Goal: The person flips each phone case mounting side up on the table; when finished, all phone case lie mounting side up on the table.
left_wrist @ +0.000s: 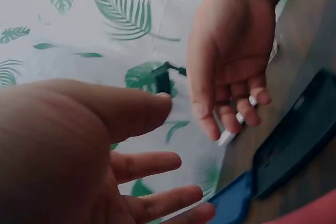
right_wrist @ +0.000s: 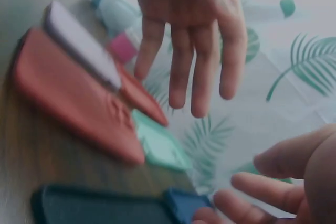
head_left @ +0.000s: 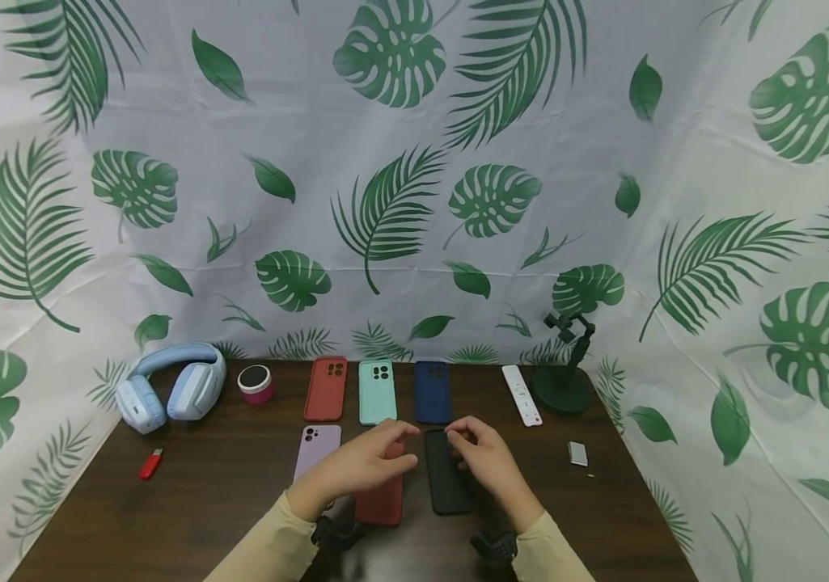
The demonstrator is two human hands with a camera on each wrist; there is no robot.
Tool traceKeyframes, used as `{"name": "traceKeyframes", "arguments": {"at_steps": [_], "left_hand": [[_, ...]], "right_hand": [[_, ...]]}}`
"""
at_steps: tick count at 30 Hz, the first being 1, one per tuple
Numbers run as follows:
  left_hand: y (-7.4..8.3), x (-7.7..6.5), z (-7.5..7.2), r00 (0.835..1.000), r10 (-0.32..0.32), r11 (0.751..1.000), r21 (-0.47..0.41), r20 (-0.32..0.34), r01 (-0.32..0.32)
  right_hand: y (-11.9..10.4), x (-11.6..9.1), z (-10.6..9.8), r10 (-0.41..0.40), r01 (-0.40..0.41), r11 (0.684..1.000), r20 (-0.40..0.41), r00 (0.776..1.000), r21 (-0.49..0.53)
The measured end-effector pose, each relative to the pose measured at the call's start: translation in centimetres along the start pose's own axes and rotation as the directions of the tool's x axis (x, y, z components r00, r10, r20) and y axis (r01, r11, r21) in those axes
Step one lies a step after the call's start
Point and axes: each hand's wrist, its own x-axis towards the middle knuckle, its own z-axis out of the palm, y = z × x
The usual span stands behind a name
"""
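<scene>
Both bare hands hover over a row of phone cases, holding nothing. My left hand (head_left: 356, 465) reaches above the front red phone case (head_left: 379, 508), partly covering it, its fingers extended to the right. Close beside the top edge of the black phone case (head_left: 446, 485) is my right hand (head_left: 490, 462), fingers loosely bent. In the left wrist view that black case (left_wrist: 294, 135) lies below the right hand. A lilac phone case (head_left: 319, 447) sits left of the front red one, partly behind the left forearm. Behind them lie another red case (head_left: 325, 396), a mint case (head_left: 376, 402) and a dark blue case (head_left: 432, 398).
At the back left are blue headphones (head_left: 196, 392) and a pink jar (head_left: 257, 386); a red USB stick (head_left: 150, 464) lies nearer. To the right are a white remote (head_left: 522, 396), a black stand (head_left: 562, 390) and a small silver item (head_left: 577, 453). A leaf-print cloth (head_left: 414, 307) hangs behind the table.
</scene>
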Motion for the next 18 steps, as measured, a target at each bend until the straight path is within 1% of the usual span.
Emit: {"name": "traceKeyframes", "arguments": {"at_steps": [2,4,7,9,11,13,18], "left_hand": [[-0.3,-0.5,-0.8,1.0,0.016,0.998,0.061,-0.014,-0.015],[-0.7,-0.8,-1.7,0.999,0.018,0.994,0.108,-0.037,-0.014],[-1.2,-1.3,-3.0,0.996,-0.02,0.991,0.13,-0.09,0.032],[-1.4,-1.6,-3.4,0.99,-0.06,0.989,0.125,-0.127,0.076],[-1.6,-2.0,-3.5,0.984,-0.096,0.988,0.107,-0.153,0.113],[-1.9,-2.2,-3.4,0.98,-0.116,0.986,0.097,-0.16,0.133],[-2.1,-2.3,-2.6,0.978,-0.12,0.985,0.102,-0.17,0.139]], "right_hand": [[-0.8,0.1,0.6,-0.005,0.004,1.0,0.056,0.998,0.011],[-1.5,0.2,1.1,-0.003,0.001,1.0,0.113,0.994,0.015],[-2.5,0.4,2.0,0.011,-0.015,1.0,0.192,0.981,0.018],[-3.1,0.4,2.5,0.037,-0.041,0.999,0.243,0.969,0.01],[-3.7,0.4,3.0,0.07,-0.071,0.997,0.282,0.957,-0.004],[-4.1,0.2,3.5,0.095,-0.096,0.995,0.31,0.946,-0.014],[-4.2,-0.2,4.4,0.142,-0.131,0.99,0.338,0.93,-0.057]]}}
